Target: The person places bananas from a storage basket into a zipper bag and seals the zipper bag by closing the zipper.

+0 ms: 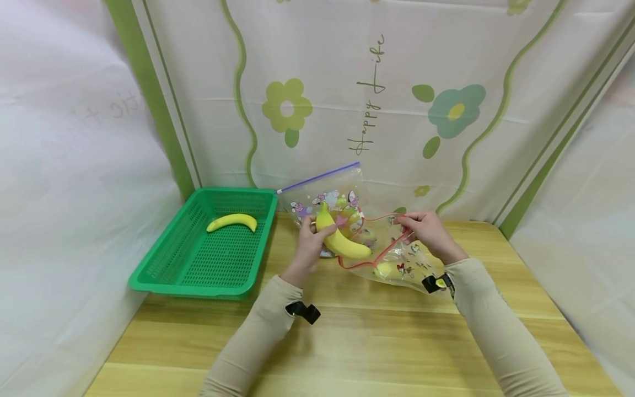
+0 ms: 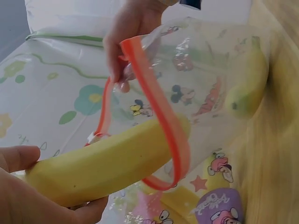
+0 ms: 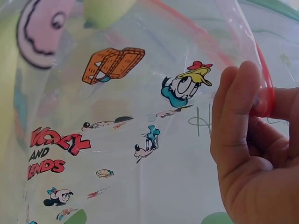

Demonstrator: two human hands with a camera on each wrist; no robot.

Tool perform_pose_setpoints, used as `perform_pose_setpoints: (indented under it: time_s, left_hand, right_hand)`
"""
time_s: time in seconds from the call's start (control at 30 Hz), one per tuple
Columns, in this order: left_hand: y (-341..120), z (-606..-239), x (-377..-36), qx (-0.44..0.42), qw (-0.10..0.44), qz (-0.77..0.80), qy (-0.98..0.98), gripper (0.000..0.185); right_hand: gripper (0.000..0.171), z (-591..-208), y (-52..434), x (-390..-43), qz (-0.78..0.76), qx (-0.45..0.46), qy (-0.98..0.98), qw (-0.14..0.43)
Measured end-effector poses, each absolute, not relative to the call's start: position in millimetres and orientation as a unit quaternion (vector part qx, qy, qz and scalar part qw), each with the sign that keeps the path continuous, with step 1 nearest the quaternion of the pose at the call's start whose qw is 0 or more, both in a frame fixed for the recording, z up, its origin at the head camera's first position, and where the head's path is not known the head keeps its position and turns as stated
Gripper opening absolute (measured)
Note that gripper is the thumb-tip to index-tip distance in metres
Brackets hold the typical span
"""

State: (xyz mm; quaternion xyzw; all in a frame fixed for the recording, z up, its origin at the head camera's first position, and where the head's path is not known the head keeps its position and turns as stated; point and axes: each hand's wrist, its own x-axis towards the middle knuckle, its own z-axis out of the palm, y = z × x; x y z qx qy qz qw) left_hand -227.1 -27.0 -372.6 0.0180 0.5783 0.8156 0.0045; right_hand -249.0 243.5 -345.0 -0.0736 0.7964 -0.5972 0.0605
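While left hand (image 1: 308,242) grips banana (image 1: 342,241), right hand (image 1: 426,231) pinches zip bag (image 1: 397,259), print seemingly "Mickey and Friends".

A green basket (image 1: 163,264) sits on the wooden table (image 1: 367,342), and a lone banana (image 1: 232,221) lies inside the basket near its back wall. Just right of the basket stands a second printed bag (image 1: 322,190) with a purple zip strip. Behind the basket hangs a flowered curtain (image 1: 446,110).

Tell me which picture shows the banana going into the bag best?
The left wrist view: the banana fills it, held by the left hand, its tip through the bag's red mouth. The head view shows it small. The right wrist view shows no clear sight of it.
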Motion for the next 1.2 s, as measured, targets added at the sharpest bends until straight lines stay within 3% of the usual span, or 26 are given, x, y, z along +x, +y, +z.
perform_pose_setpoints:
  time_s: [0.37, 1.2]
  left_hand:
    - [-12.7, -389.5, -221.0, 0.055, 0.015, 0.749, 0.66, 0.043]
    - [4.7, -402.3, -218.7, 0.13, -0.032, 0.613, 0.779, 0.044]
  right_hand:
    - [0.033, -342.0, 241.3, -247.8, -0.602, -0.078, 0.792, 0.059]
    - [0.033, -340.2, 240.6, -248.9, -0.598, -0.085, 0.795, 0.052]
